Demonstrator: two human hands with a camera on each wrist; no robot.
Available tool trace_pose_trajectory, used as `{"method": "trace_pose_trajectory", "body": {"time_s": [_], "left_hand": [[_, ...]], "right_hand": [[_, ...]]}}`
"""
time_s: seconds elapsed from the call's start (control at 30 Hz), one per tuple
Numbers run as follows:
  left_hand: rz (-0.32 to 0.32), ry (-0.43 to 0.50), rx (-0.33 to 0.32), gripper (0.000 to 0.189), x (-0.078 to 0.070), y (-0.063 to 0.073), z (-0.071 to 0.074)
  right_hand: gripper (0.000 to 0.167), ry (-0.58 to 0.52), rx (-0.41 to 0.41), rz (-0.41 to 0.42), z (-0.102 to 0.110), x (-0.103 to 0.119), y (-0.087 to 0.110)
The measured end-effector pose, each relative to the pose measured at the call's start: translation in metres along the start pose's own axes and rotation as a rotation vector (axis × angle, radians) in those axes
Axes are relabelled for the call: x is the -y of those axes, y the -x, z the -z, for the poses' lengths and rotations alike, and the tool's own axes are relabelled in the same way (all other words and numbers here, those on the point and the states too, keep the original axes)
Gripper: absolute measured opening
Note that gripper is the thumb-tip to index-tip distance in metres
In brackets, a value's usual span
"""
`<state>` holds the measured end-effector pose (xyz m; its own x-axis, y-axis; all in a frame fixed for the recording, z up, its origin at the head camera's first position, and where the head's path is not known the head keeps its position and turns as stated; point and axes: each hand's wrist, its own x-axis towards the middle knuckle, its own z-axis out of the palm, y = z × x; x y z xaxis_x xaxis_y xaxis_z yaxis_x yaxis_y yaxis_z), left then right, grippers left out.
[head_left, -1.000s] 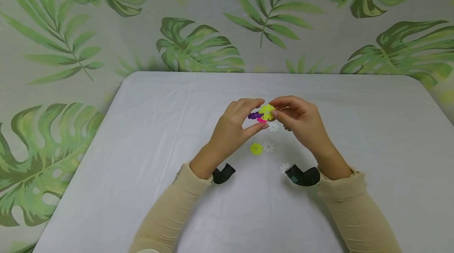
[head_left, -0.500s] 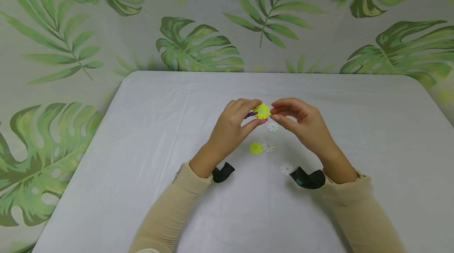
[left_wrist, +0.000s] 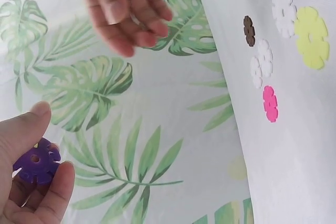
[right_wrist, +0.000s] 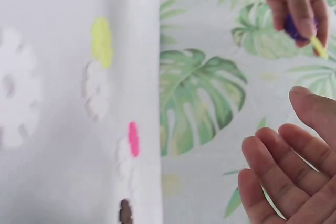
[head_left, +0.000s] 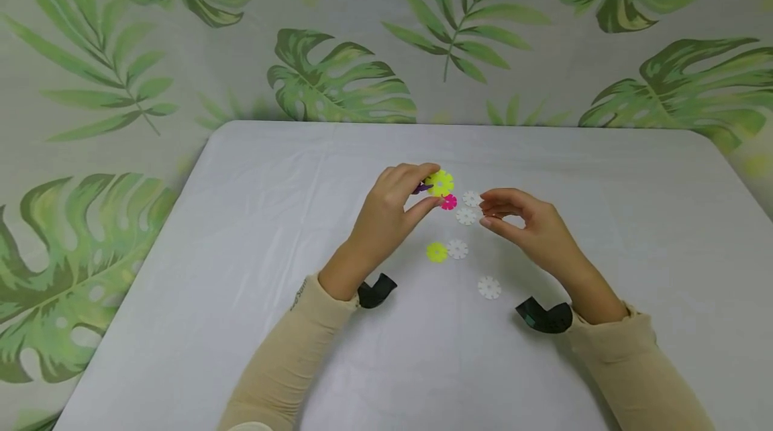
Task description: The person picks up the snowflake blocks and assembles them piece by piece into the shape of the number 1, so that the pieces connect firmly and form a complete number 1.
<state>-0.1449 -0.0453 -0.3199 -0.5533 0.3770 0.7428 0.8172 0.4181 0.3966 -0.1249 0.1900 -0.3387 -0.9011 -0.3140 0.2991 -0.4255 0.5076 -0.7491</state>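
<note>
My left hand (head_left: 389, 199) pinches a purple snowflake disc (left_wrist: 38, 163) joined to a yellow snowflake disc (head_left: 441, 182), raised over the table. In the right wrist view the yellow one shows edge-on, sticking out from the purple. My right hand (head_left: 531, 226) is apart from it, to the right, with relaxed fingers and nothing in them. Below and between the hands lie a pink disc (head_left: 449, 202) and two white discs (head_left: 466, 216). A brown disc (left_wrist: 249, 31) shows in both wrist views; in the head view the right hand hides it.
Nearer the person, a second yellow disc (head_left: 437, 252) lies against a white disc (head_left: 457, 249). Another white disc (head_left: 489, 287) lies further right and closer. The white-covered table (head_left: 272, 229) ends at a leaf-patterned backdrop (head_left: 338, 78). Black wrist cameras (head_left: 545, 315) hang under both wrists.
The right hand let go of the yellow disc and moved right and toward the person. The left hand kept the joined discs and shifted slightly left, uncovering the pink disc.
</note>
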Motion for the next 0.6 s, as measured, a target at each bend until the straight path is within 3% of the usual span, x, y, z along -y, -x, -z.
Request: {"method": "trace_pose_trajectory", "body": {"time_s": [0.27, 0.6], "left_hand": [[0.005, -0.007, -0.001, 0.041, 0.001, 0.000, 0.003], [0.004, -0.008, 0.001, 0.040, 0.001, 0.000, 0.003]], "right_hand": [[0.036, 0.030, 0.002, -0.040, -0.003, -0.034, -0.001], [0.042, 0.060, 0.020, -0.183, -0.005, -0.077, 0.000]]}}
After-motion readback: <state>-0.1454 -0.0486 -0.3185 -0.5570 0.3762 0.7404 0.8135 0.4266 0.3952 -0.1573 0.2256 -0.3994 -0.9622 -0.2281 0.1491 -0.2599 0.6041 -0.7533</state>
